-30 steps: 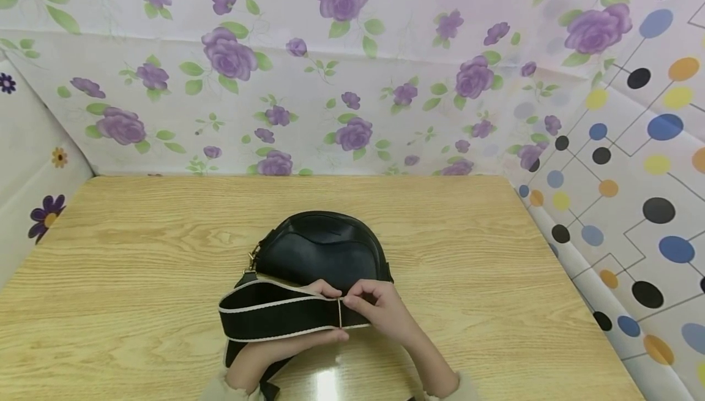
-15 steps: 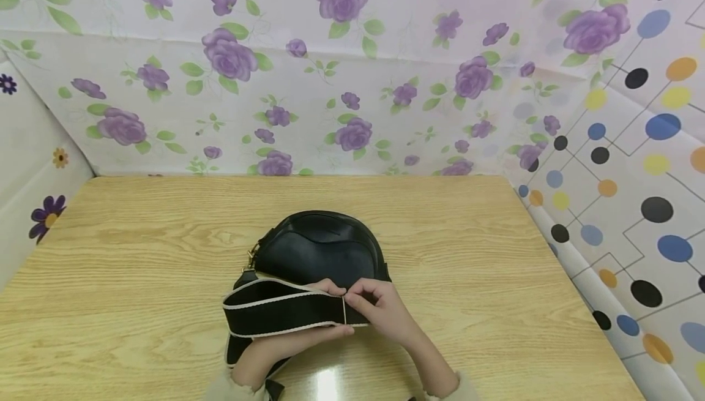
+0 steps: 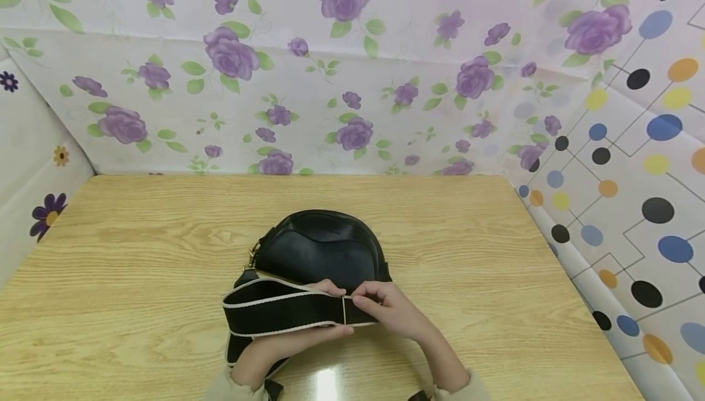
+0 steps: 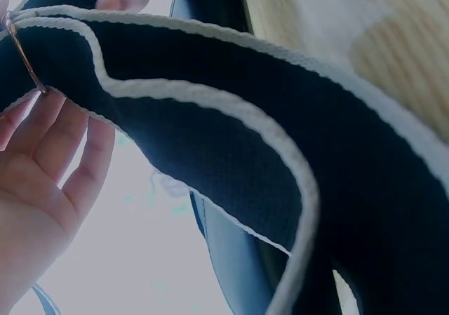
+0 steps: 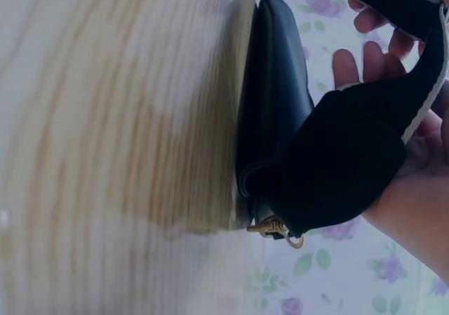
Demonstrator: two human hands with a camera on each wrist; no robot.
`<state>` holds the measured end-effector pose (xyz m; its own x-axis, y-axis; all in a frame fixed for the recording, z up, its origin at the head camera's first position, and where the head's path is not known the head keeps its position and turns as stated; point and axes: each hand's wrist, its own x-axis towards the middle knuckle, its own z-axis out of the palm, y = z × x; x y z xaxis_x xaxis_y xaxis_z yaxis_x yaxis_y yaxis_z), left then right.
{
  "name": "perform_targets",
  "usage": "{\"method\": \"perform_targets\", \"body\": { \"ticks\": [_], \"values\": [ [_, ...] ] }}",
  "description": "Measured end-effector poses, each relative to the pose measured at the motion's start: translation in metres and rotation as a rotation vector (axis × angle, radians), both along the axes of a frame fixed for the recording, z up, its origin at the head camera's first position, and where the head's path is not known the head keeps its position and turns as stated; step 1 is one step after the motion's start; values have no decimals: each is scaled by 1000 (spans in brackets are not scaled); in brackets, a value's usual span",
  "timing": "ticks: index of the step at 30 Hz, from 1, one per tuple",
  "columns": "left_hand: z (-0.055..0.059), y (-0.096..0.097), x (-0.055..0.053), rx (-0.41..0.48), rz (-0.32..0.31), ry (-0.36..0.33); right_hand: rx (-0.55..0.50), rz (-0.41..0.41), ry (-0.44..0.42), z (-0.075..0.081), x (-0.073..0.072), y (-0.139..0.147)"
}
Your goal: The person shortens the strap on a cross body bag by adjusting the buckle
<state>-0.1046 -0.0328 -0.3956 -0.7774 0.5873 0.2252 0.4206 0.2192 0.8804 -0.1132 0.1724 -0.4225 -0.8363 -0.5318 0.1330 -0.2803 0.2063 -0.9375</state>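
Observation:
In the head view, a black half-round handbag (image 3: 319, 248) rests on the table with its wide, white-edged black strap (image 3: 281, 316) doubled back in a loop before it. A thin gold slider (image 3: 344, 311) crosses the strap. My left hand (image 3: 300, 341) cradles the strap from below and behind, its thumb at the upper edge beside the slider and its fingertips at the lower edge. Just right of the slider, my right hand (image 3: 398, 312) pinches the strap's upper edge between thumb and forefinger. Its other fingers are partly hidden. The left wrist view shows the strap (image 4: 203, 132) folded over itself.
Gold clips (image 3: 253, 255) join the strap to the bag's left side. The wood-grain table (image 3: 138, 254) stretches out on both sides. Behind it hangs a rose-patterned cloth (image 3: 308, 101), and a dotted cloth (image 3: 622, 205) borders the right side. A dark strap end (image 3: 420, 395) lies by the right sleeve.
The slider and the strap loop have shifted slightly right since a second ago. My right hand has slid a little right along the strap, away from the slider. The bag has hardly moved.

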Motion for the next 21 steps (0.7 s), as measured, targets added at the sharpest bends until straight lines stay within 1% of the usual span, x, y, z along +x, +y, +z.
{"method": "perform_targets", "body": {
  "ticks": [3,4,5,7,9,11,12,13,17,20,21],
  "values": [
    [-1,0,-1,-23,16,-11,17,-1,-7,0,-1,1],
    [-1,1,-1,-34,23,-14,19,-10,1,0,-1,1],
    [-2,1,-1,-47,27,-15,22,-25,6,4,1,0],
    [-2,1,-1,-60,42,-33,21,-57,16,5,1,-1],
    [-3,1,-1,-58,48,-63,18,-88,22,5,1,-2],
    [-3,2,-2,-36,38,-100,15,-103,18,6,1,-2],
    [-3,2,-3,-19,29,-111,8,-103,21,2,0,-2],
    [-4,2,-3,-9,21,-109,2,-103,24,2,0,-2],
    [-5,6,-6,-3,-7,-62,-13,-100,42,1,0,-3],
    [-5,9,-8,-23,-1,-39,-18,-106,51,0,-1,-4],
    [-5,10,-8,-22,-3,-47,-20,-109,51,0,-1,-4]
  ]
}}
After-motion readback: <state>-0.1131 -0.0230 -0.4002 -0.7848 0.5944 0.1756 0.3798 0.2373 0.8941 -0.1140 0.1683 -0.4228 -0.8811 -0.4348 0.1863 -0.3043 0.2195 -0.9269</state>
